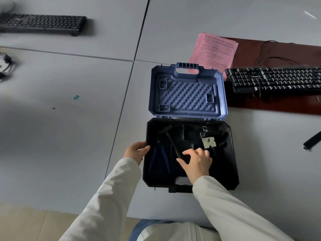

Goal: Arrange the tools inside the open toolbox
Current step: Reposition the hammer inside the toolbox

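Black toolbox (231, 171) with pliers (159, 158), hammer (171, 142)

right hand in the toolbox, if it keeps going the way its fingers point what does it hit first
Probably the hammer's dark handle: the right hand's fingers point up-left, and their tips sit right beside it. Contact can't be judged.

The single head-worn camera looked steeply down and forward from close above the grey tabletop (69, 136), centred on the open toolbox (189, 181).
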A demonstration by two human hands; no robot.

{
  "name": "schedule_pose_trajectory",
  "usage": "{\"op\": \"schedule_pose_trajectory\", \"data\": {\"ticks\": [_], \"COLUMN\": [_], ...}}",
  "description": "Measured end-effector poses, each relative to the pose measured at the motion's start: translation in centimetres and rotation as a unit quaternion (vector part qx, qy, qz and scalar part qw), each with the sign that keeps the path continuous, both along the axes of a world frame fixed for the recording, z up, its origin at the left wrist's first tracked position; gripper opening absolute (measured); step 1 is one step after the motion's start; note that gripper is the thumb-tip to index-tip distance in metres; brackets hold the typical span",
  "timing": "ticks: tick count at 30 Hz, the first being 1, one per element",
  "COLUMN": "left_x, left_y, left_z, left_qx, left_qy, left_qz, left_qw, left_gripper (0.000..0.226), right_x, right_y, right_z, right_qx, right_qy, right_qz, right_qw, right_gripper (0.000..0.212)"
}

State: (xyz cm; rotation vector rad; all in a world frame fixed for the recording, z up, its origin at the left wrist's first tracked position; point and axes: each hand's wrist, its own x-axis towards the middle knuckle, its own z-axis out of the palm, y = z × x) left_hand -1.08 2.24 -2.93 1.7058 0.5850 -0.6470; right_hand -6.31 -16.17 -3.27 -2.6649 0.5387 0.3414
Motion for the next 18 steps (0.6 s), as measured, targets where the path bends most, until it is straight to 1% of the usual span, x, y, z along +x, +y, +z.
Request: {"op": "schedule_pose_trajectory", "data": {"ticks": [3,8,11,13,18], "left_x": [0.0,0.0,0.0,0.0,0.2], "left_y": [0.0,-0.2,-0.1,-0.1,-0.1], "left_z": [0.0,0.1,0.1,0.1,0.2], "left_qx": [0.003,0.006,0.008,0.005,0.003], "left_qy": [-0.003,-0.004,-0.003,-0.002,-0.001], "left_qz": [-0.002,0.000,-0.003,-0.003,-0.008], "left_qw": [1.000,1.000,1.000,1.000,1.000], "left_gripper": [0.028,0.027,0.028,0.028,0.028], "right_x": [-0.6,-0.4,0.1,0.3,0.4], "right_y": [-0.1,0.8,0.8,0.6,-0.4], "right_z": [-0.4,-0.5,-0.3,0.0,0.7], "right_qx": [-0.038,-0.068,-0.050,-0.028,0.017], "right_qy": [-0.002,0.014,0.024,0.057,0.086], "right_qz": [-0.007,0.004,-0.019,-0.025,-0.030], "right_qw": [0.999,0.998,0.998,0.998,0.996], "right_gripper": [0.032,0.032,0.020,0.021,0.021]}}
